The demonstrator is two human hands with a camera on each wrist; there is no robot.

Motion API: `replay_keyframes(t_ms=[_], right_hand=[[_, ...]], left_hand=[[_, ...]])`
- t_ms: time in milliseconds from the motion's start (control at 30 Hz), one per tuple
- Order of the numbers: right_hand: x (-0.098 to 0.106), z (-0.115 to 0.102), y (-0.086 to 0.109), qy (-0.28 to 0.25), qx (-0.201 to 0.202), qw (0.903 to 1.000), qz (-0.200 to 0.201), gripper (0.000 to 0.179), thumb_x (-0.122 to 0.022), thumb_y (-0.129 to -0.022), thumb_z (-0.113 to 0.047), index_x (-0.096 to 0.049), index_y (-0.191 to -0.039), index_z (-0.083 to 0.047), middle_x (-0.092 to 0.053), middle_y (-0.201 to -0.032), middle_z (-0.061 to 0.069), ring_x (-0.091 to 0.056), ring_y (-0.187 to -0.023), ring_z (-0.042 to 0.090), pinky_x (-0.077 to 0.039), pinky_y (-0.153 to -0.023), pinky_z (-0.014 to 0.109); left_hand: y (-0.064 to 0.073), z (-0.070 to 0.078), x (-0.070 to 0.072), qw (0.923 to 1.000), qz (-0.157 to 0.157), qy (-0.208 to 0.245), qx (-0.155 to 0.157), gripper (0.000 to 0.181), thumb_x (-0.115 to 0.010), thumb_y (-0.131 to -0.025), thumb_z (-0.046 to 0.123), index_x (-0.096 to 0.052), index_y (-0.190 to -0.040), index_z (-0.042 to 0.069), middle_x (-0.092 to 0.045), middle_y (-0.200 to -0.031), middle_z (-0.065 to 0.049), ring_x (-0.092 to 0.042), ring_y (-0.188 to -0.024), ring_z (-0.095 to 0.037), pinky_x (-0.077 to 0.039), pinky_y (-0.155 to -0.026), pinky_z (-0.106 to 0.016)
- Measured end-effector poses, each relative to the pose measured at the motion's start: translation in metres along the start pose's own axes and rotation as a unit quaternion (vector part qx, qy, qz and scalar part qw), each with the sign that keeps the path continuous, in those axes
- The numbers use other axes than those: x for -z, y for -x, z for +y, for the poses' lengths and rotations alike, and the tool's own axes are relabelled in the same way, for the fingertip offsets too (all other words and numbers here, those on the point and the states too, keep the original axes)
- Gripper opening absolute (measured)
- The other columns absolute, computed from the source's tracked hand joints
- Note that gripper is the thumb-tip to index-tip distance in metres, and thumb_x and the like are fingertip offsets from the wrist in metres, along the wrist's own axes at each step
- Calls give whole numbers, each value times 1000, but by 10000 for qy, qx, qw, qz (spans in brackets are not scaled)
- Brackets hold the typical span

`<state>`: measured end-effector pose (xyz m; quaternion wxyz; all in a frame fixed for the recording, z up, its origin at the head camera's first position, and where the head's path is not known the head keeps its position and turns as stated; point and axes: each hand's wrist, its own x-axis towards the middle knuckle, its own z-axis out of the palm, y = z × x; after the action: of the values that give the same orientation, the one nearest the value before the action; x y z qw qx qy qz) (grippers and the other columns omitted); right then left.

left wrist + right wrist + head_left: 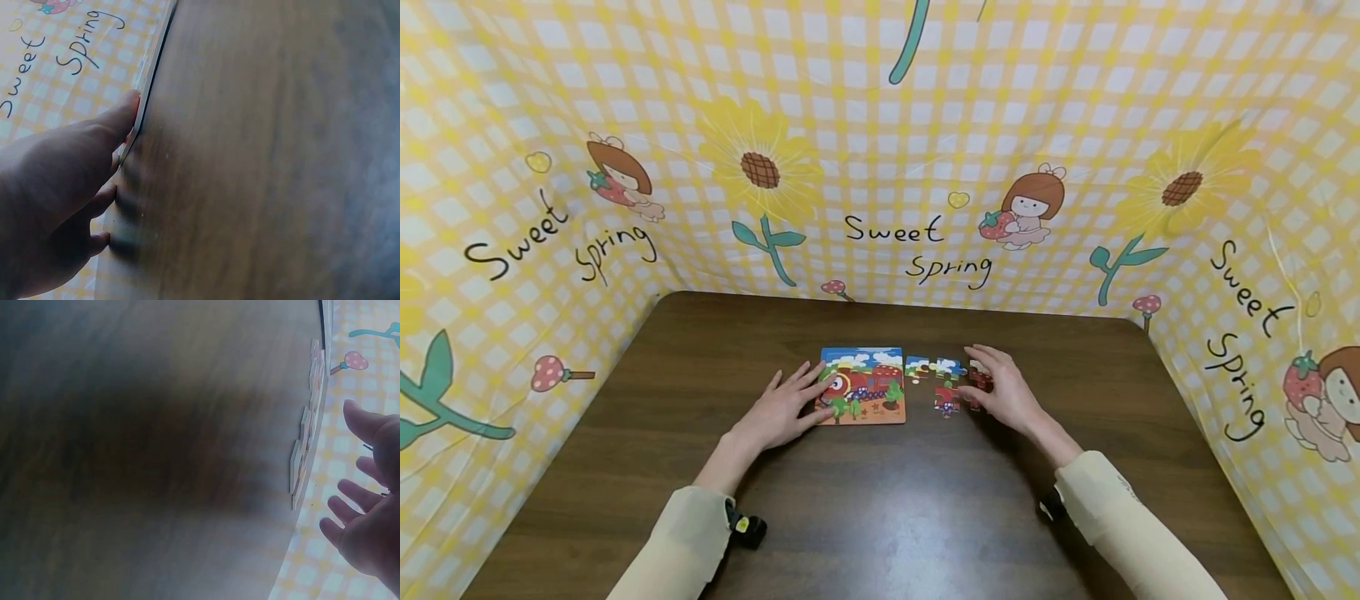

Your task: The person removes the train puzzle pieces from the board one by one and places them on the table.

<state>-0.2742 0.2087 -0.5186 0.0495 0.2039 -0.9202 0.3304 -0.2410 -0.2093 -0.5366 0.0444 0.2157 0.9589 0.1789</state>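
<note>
A jigsaw puzzle board [872, 385] with a red train picture lies flat on the table. My left hand [782, 408] rests at its left side, fingers spread over that edge; in the left wrist view the thumb touches the board's edge. Loose jigsaw pieces [947, 402] lie just right of the board, some joined together. Over the rightmost of them is my right hand [1011, 393], which partly hides them. In the right wrist view the right hand [369, 487] has loosely bent fingers, apart from the pieces [303, 437], and nothing is seen between them.
A brown wooden table [850, 508] carries everything. Yellow checked cloth [880, 167] with flowers and "Sweet Spring" lettering stands behind it and along both sides. Each wrist wears a black camera strap [747, 527] below the sleeve.
</note>
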Motion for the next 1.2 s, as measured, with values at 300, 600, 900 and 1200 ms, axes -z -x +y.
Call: replay_keyframes(t_ms=[300, 600, 900, 1200], right_hand=[[-25, 54, -13, -167, 238, 9994, 169, 86, -79, -99, -56, -48, -168, -16, -41, -174, 24, -37, -160, 49, -38, -123, 75], [-39, 60, -29, 128, 191, 9997, -74, 87, -77, -100, -59, -44, -170, -20, -38, -177, 19, -36, -162, 47, -38, -124, 72], [-33, -19, -33, -295, 79, 9987, -408, 81, -77, -104, -42, -43, -169, -7, -40, -174, 26, -36, -162, 50, -36, -127, 72], [-49, -70, -37, -595, 33, 9942, -900, 72, -76, -107, -25, -44, -168, -4, -53, -167, 20, -51, -156, 43, -45, -125, 64]], left_hand=[[-1, 2, 2, 10000, 28, 28, 17, 72, -65, -108, 55, -46, -170, 24, -32, -182, -10, -26, -171, -38, -16, -132, -79], [-3, 1, 8, 9995, 225, 205, 4, 79, -69, -107, 52, -44, -170, 12, -33, -182, -12, -25, -171, -37, -15, -135, -75], [-4, -10, 12, 9996, 115, -80, 232, 91, -67, -106, 59, -35, -172, 6, -32, -182, -14, -24, -171, -38, -16, -135, -74], [-6, -14, 8, 9997, 6, -82, 223, 93, -67, -105, 61, -33, -174, 8, -30, -183, -11, -21, -172, -38, -15, -134, -75]])
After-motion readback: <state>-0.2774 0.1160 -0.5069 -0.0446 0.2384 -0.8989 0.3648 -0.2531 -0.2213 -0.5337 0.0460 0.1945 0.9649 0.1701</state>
